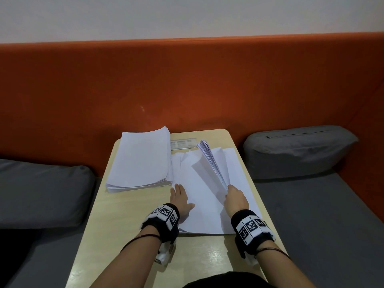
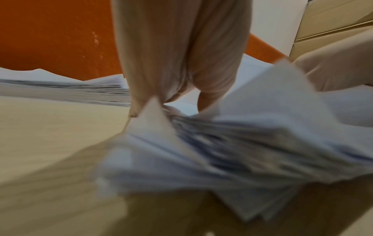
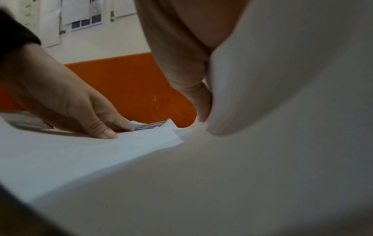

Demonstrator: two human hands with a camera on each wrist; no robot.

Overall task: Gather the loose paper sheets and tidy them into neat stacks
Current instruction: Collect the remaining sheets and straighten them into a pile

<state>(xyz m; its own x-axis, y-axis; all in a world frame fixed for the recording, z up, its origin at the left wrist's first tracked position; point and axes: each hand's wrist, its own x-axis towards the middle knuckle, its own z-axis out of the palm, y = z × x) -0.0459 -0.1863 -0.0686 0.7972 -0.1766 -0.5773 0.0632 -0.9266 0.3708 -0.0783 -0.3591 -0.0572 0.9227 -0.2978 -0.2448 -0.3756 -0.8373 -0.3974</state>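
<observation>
Lifting a floppy sheaf of sheets (image 1: 209,163) by its near corner, my right hand (image 1: 235,197) pinches it tight; my left hand (image 1: 180,197) lies flat, fingers straight, pinning the loose spread (image 1: 199,213) beneath. Thin, slippery paper, best gripped at edges. The finished stack (image 1: 141,159) sits beyond my left fingertips.

White paper sheets (image 1: 207,196) lie on a pale beige, wood-grained surface (image 1: 128,229), with a white stack (image 1: 141,159) at far left. Behind runs an orange backrest (image 1: 187,84); grey cushions (image 1: 297,148) flank it, and black wristbands (image 1: 250,228) carry black-and-white square markers.
</observation>
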